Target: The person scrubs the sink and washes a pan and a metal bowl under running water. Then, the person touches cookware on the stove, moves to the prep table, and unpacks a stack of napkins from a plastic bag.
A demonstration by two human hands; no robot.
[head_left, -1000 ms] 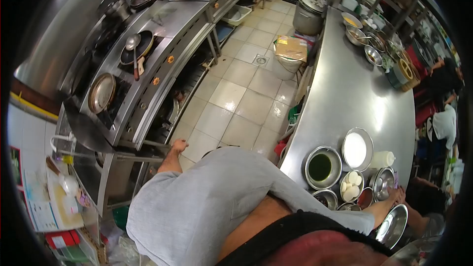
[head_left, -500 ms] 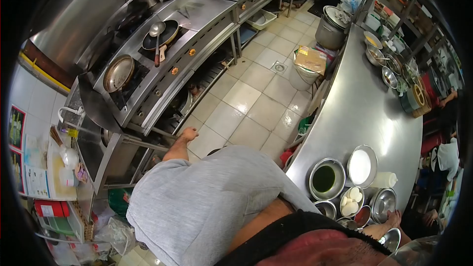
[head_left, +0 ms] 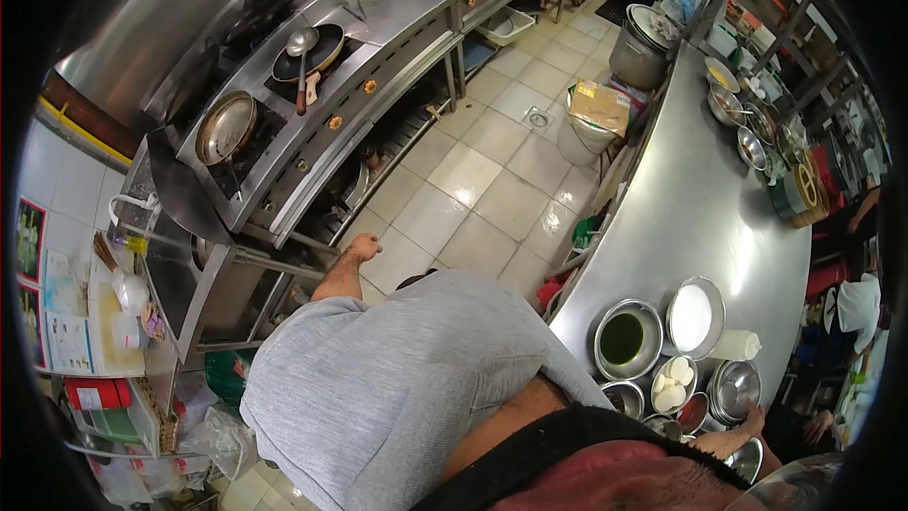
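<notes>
Right hand [head_left: 748, 424] is at the bowls [head_left: 735, 390], its grip I can't tell. Left hand [head_left: 365, 246] hangs loosely open.

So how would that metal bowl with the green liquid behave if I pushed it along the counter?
The metal bowl would probably slide fairly easily, since the counter looks smooth. The green liquid would likely slosh, and the shiny wall suggests a stiff bowl.
</notes>
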